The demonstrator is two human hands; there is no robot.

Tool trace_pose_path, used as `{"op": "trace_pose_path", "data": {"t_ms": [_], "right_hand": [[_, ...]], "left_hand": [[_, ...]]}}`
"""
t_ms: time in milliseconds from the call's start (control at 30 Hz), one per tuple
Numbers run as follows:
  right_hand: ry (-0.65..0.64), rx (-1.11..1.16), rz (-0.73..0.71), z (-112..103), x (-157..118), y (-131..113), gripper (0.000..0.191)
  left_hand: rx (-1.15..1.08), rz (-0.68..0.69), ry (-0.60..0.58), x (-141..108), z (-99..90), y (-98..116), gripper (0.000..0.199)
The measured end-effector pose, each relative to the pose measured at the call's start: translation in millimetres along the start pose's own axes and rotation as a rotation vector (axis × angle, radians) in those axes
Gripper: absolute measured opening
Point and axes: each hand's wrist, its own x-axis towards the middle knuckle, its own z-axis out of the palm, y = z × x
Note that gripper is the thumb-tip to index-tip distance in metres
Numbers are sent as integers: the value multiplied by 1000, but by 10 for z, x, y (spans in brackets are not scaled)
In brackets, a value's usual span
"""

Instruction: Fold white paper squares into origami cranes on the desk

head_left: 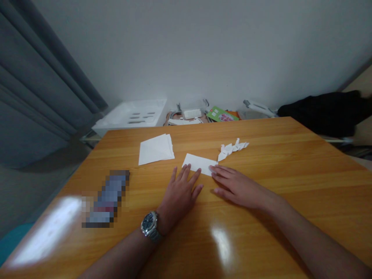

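A white rectangle of paper, seemingly folded, lies flat on the wooden table in front of me. My left hand, with a metal watch on the wrist, is spread out, its fingertips resting on the paper's near edge. At the paper's right end, my right hand lies with fingers stretched and their tips on its corner. Just beyond the right hand sit small folded white paper figures in a row. A stack of white paper sheets is at the far left of the hands.
A blurred-out phone-like object lies on the left of the table. Behind the far edge are a white plastic tray, a green booklet and assorted items. Black cloth is at the right; a grey curtain hangs left.
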Motion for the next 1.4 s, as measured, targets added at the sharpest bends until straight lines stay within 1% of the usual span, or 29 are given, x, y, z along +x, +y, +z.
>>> {"op": "trace_pose_path", "data": {"t_ms": [133,333,567,667,767,833,900,1033,1200,1267,1333,1400], "right_hand": [[-17,17,-28,32,19,-66,53],[-26,10,-46,68,49,-149,54],[-15,158,-150,101,72,-195,52],[20,199,-163,120,82,-170,49],[99,215,-162,131,104,-104,41],[161,196,-147,149,117,-41,36],[204,147,-102,179,123,30,36],[201,52,-58,253,117,149,37],[157,41,-34,278,117,183,38],[141,41,-30,266,121,173,38],[130,42,-28,255,125,163,39],[134,48,-27,253,127,158,39]], "left_hand": [[9,-17,25,8,36,-45,49],[-21,-23,1,26,52,-96,48],[-60,12,-20,50,95,-186,47],[-93,36,-31,53,125,-218,48],[-125,50,-36,52,139,-245,49],[-134,62,-43,49,140,-262,50],[-131,71,-47,45,141,-281,52],[-118,73,-46,46,141,-313,59],[-142,98,-37,65,94,-296,63],[-174,125,-14,63,76,-263,60],[-198,141,7,52,68,-228,50],[-205,140,2,36,68,-201,43]]}}
